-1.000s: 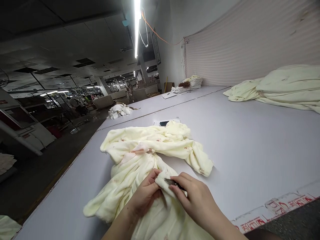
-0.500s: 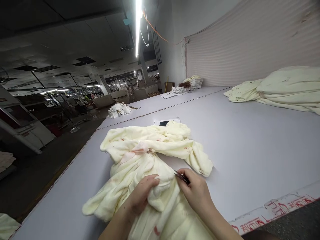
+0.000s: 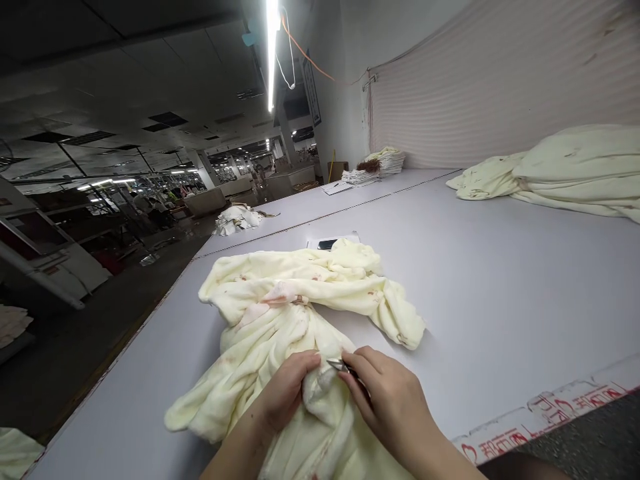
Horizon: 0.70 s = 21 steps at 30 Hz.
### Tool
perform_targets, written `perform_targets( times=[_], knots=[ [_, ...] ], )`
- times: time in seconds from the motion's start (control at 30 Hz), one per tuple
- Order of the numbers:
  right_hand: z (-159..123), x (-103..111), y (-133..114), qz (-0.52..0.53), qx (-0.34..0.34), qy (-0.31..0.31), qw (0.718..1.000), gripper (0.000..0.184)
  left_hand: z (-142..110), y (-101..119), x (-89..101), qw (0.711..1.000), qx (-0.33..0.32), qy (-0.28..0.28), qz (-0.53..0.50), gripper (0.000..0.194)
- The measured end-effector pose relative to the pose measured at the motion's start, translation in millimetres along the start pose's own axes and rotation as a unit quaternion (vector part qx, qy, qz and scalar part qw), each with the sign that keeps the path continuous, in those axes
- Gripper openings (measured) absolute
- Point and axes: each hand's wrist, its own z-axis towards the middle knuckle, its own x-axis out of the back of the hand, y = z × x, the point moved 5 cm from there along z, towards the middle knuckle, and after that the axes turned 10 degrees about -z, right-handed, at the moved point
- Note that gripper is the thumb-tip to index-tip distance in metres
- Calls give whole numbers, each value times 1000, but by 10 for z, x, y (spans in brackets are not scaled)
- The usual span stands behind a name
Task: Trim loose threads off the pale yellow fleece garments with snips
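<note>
A pale yellow plush garment (image 3: 280,320) with small pinkish patches lies bunched on the table in front of me and spills over its near edge. My left hand (image 3: 287,387) pinches a fold of it between thumb and fingers. In my right hand (image 3: 385,393) is a pair of thread snips (image 3: 339,365), gripped with the fingers wrapped round the handles. The metal blades point left at the pinched fold, close to my left thumb. My right palm hides most of the handles.
The large pale table (image 3: 480,280) bears red markings along its near edge. Beyond the garment lies a dark phone (image 3: 327,245) on a white sheet. Another yellow fabric heap (image 3: 565,167) rests at right, white scraps (image 3: 237,219) at the far left edge, and stacked pieces (image 3: 387,162) at the back.
My right hand has turned and brought the snips leftward, so the blades now point at the fold by my left thumb. My left hand keeps its hold on the garment.
</note>
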Motion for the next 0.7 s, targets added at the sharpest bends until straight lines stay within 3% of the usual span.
perform_targets(
  times=[0.13,0.3,0.4,0.57,0.63,0.7],
  knots=[
    [-14,-7,74,41,-49,-17,998,21,-9,-6,32,1000,12,2,7,23],
    [-23,-16,36,38,-38,-45,998,22,-1,-71,2,1000,24,-10,18,22],
    [-1,-23,102,71,-79,-43,993,23,11,-36,36,1000,12,9,27,20],
    [-161,-72,544,205,-236,-46,949,25,32,385,377,980,-137,110,-91,36],
    [-246,-120,684,244,-284,-43,926,26,50,462,448,976,-171,129,-45,39],
    [-288,-194,722,297,-312,-58,901,26,91,389,379,977,-163,116,68,31]
  ],
)
